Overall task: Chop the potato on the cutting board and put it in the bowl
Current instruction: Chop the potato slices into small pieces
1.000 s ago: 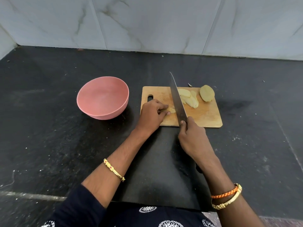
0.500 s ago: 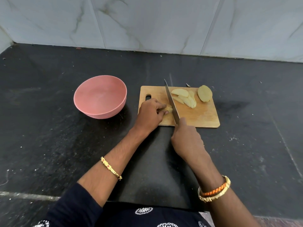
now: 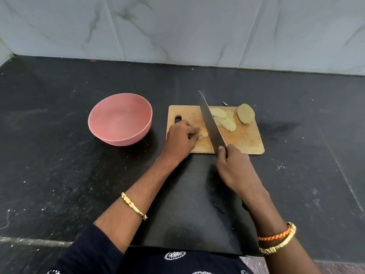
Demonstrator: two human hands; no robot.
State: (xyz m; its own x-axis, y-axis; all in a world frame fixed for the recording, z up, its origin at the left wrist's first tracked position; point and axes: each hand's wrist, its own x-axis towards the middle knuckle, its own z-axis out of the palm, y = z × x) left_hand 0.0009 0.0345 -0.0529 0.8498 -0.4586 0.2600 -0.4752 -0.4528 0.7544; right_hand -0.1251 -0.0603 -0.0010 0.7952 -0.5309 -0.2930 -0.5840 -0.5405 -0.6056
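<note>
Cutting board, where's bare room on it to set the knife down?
On the cutting board, the near right corner, below the potato slices, is bare. The left is crowded by the left hand, the middle by the knife.

A rectangular wooden cutting board [image 3: 245,139] lies on the black stone surface [image 3: 59,175], with a round pink plastic bowl [image 3: 120,119] just beside it to the left and apart from it. Behind both rises a grey marbled tile wall [image 3: 177,26]. On the board, an unpeeled potato half [image 3: 245,113] sits at the far right corner; a fan of pale potato slices [image 3: 224,119] lies left of it. The long steel knife blade [image 3: 211,123] crosses the board from near edge to far edge, left of the slices. A small potato piece [image 3: 203,133] lies left of the blade, under the left hand [image 3: 180,139]. The right hand [image 3: 235,167] is at the board's near edge.
</note>
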